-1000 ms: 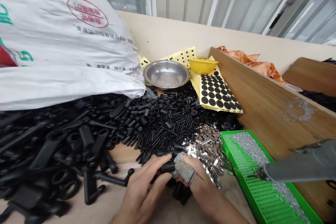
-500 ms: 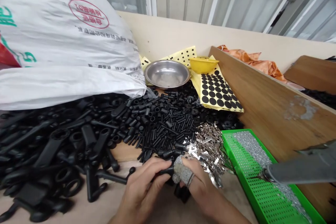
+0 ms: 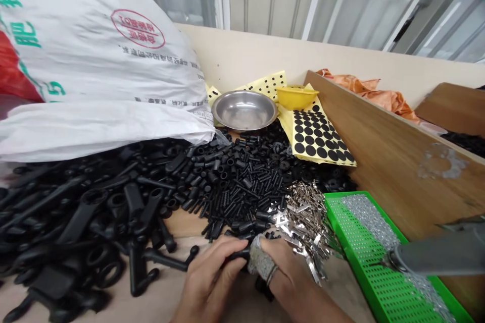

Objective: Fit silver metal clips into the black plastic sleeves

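Observation:
My left hand (image 3: 210, 280) and my right hand (image 3: 282, 272) meet at the bottom centre, both closed on one small black plastic part (image 3: 238, 254) held between them. My right hand's forefinger wears a grey fabric finger cot (image 3: 259, 261). Just beyond my fingers lie a heap of small black cylinders and springs (image 3: 242, 184) and a pile of shiny metal clips (image 3: 303, 212). Larger black lever-shaped parts (image 3: 83, 217) cover the bench to the left.
A big white woven sack (image 3: 94, 70) lies at the left. A steel bowl (image 3: 244, 110), a yellow bowl (image 3: 296, 96) and yellow sheets of black round pads (image 3: 318, 136) sit behind. A green perforated tray (image 3: 371, 257) of small screws and a grey power screwdriver (image 3: 443, 255) are at the right, by a wooden divider (image 3: 379, 136).
The view has shifted slightly down and right. Both hands stay closed on the black part and have slid a little lower in the picture.

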